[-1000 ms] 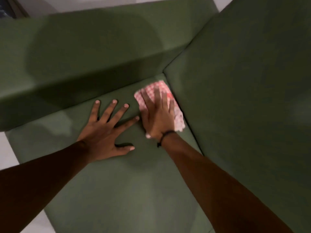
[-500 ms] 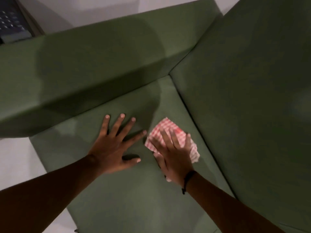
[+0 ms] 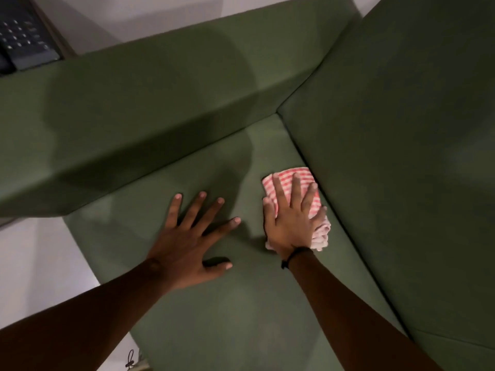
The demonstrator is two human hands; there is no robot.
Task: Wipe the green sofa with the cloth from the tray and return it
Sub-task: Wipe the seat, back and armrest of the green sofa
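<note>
A red-and-white checked cloth lies bunched on the green sofa's seat cushion, close to the seam with the back cushion. My right hand presses flat on the cloth with fingers spread, covering most of it; a black band circles that wrist. My left hand rests flat on the seat to the left of the cloth, fingers apart, holding nothing. No tray is in view.
The sofa's armrest runs across the upper left. Beyond it, at the top left corner, is a dark device with buttons. Pale floor shows at the left of the seat.
My right hand slid the cloth from the back corner toward me along the seam, then pushed it forward again. My left hand stays planted on the seat.
</note>
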